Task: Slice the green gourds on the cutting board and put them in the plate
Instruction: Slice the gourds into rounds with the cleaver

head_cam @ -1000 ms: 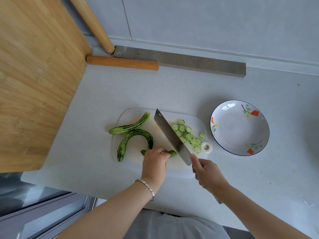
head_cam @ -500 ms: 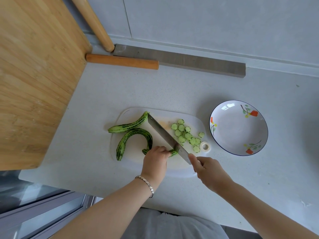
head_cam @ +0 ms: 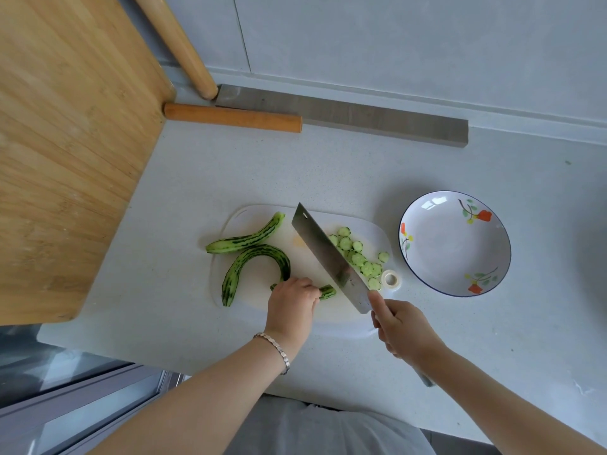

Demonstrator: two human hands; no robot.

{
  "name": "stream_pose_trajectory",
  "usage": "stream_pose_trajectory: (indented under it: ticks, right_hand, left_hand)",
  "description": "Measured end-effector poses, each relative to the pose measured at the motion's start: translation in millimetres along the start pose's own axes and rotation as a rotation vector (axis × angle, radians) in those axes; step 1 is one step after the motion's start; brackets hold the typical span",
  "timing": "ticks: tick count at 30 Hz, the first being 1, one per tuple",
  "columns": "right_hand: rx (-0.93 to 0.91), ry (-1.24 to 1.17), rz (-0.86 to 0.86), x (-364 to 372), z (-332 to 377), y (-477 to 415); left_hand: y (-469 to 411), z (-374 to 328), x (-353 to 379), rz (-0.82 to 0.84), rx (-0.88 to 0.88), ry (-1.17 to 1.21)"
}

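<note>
Three striped green gourds on the white cutting board (head_cam: pixel 328 315): two whole curved ones at the board's left, one (head_cam: pixel 244 238) overhanging the left edge, the other (head_cam: pixel 253 269) arched just below it, & a third, the gourd being cut (head_cam: pixel 327 292), near the front edge. L hand (head_cam: pixel 292 303) lies over that gourd w/ fingers curled down, pinning it; only the short right stub & a bit of the left end show past the hand. R hand (head_cam: pixel 405 330) is clenched round the cleaver (head_cam: pixel 331 261) handle, forefinger along the blade's rear. Blade runs diagonally up-left across the board, its edge just right of the stub; can't tell if it touches. Pile of round slices (head_cam: pixel 358 256) sits on the board's right part, partly behind the blade. Small roll of white tape (head_cam: pixel 391 280) at the board's right edge, touching the slices or nearly so. Floral plate (head_cam: pixel 423 267) w/ blue rim on the counter (head_cam: pixel 328 172) just right of the board, no slices in it. Bracelet (head_cam: pixel 274 351) on L wrist. Far back: bamboo board (head_cam: pixel 65 142), two wooden rolling pins (head_cam: pixel 233 118) & a grey bar (head_cam: pixel 345 114) by the wall.
</note>
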State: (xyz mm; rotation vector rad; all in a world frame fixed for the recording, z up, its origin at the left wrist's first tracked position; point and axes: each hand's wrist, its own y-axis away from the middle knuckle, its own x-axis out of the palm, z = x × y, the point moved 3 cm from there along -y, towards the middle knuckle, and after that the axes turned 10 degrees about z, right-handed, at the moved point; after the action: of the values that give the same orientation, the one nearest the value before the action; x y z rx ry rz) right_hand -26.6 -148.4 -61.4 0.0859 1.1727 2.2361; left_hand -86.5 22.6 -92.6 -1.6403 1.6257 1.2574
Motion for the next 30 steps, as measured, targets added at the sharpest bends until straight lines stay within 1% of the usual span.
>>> stream_pose_trajectory:
  ticks: [5, 14, 18, 22, 25, 30]
  right_hand:
    - [-0.011, 0.11, 0.016, 3, 2, 5]
    - [-0.003, 0.171, 0.002, 14, -3, -3]
    - [0.004, 0.088, -0.01, 16, -7, -5]
    - [0.008, 0.004, -0.015, 7, -4, -4]
    - [-0.027, 0.009, -0.018, 3, 1, 1]
    - [-0.039, 0.083, -0.004, 8, 6, 6]
  left_hand:
    - [0, -4, -3, 0.008, 0.015, -0.023]
    - [0, 0, 4, 0.0, 0.029, -0.02]
    - [4, -1, 4, -0.059, 0.067, 0.004]
    - [7, 2, 6, -0.084, 0.056, 0.013]
    - [4, 2, 3, -0.066, 0.053, 0.003]
    - [3, -2, 0, -0.037, 0.058, -0.005]
